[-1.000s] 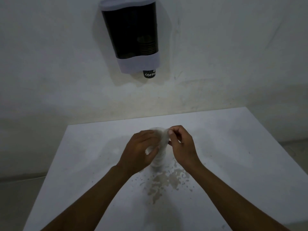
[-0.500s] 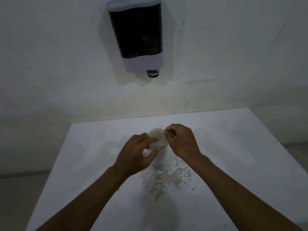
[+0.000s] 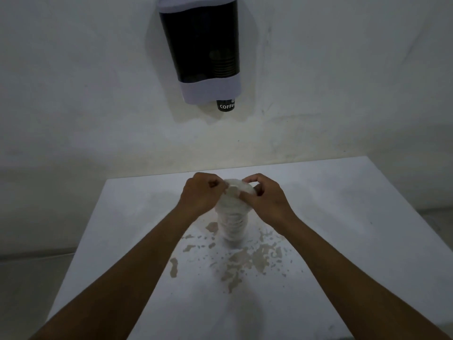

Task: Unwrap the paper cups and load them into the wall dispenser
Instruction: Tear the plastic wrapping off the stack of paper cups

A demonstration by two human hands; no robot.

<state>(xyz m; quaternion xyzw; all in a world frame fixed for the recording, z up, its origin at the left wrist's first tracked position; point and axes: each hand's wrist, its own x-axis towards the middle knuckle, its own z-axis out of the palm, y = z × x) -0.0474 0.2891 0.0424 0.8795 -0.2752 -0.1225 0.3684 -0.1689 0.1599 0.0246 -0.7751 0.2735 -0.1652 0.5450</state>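
A stack of white paper cups in clear plastic wrap stands upright on the white table. My left hand pinches the wrap at the top of the stack from the left. My right hand pinches the same wrap from the right. Both hands cover the stack's upper rim in part. On the wall above hangs the cup dispenser, dark-fronted with a white base, and a black cup marked COFFEE pokes out of its bottom.
The tabletop has chipped, brownish patches in front of the stack. A pale wall stands right behind the table. The floor shows past the table's left and right edges.
My left hand has shifted from the side of the stack up to its top. Both hands now pinch the wrap there. The view has tilted slightly.
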